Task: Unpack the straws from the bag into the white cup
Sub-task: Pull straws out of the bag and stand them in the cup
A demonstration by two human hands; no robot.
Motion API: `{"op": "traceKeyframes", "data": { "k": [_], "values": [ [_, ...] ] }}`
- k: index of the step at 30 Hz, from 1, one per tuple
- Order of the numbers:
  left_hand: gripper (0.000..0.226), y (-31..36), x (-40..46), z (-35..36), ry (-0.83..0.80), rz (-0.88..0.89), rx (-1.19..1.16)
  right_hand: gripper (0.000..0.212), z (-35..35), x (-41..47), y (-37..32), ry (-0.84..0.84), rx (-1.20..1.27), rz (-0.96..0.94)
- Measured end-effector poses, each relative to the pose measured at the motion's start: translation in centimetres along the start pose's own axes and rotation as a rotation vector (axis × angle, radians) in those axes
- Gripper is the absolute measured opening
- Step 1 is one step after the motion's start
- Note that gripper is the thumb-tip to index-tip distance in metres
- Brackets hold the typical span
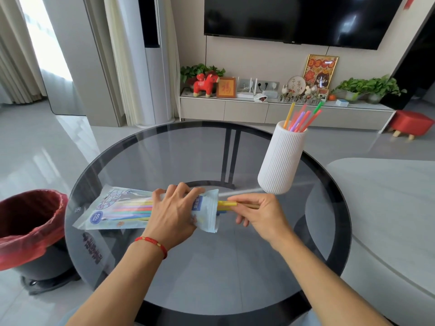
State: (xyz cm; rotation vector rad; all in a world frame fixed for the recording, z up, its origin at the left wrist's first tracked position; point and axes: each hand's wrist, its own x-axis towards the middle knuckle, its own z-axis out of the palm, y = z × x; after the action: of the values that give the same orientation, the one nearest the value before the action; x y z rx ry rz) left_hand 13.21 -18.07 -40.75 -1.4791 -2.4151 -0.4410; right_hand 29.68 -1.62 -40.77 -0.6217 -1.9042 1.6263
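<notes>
A clear printed plastic bag (pixel 113 208) with several coloured straws inside lies on the round glass table (pixel 211 267). My left hand (pixel 174 210) presses down on the bag near its open right end. My right hand (pixel 256 212) pinches yellow straws (pixel 227 204) that stick out of the bag's mouth. A ribbed white cup (pixel 281 161) stands upright at the table's right, beyond my right hand, with several coloured straws (pixel 303 118) leaning in it.
A dark bin with a red liner (pixel 30 222) stands on the floor left of the table. A pale oval table top (pixel 395 208) adjoins on the right. A TV cabinet with plants and ornaments (pixel 282 107) runs along the far wall.
</notes>
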Motion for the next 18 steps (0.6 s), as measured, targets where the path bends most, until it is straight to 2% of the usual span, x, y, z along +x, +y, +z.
{"op": "traceKeyframes", "data": {
  "k": [4, 8, 14, 18],
  "values": [
    [0.066, -0.6, -0.1, -0.1, -0.015, -0.013, 0.0, 0.017, -2.1, -0.3, -0.8, -0.026, 0.073, 0.096],
    [0.069, -0.6, -0.2, 0.0, -0.02, -0.014, 0.005, 0.018, -2.6, -0.3, -1.3, -0.028, 0.258, 0.192],
    [0.07, -0.4, -0.1, 0.1, -0.018, -0.002, 0.004, 0.001, -0.3, -0.4, -0.1, 0.092, 0.067, 0.093],
    [0.07, -0.5, 0.0, -0.1, 0.0, -0.033, 0.0, 0.002, -2.1, 0.1, -0.6, 0.153, 0.14, 0.143]
  ]
}}
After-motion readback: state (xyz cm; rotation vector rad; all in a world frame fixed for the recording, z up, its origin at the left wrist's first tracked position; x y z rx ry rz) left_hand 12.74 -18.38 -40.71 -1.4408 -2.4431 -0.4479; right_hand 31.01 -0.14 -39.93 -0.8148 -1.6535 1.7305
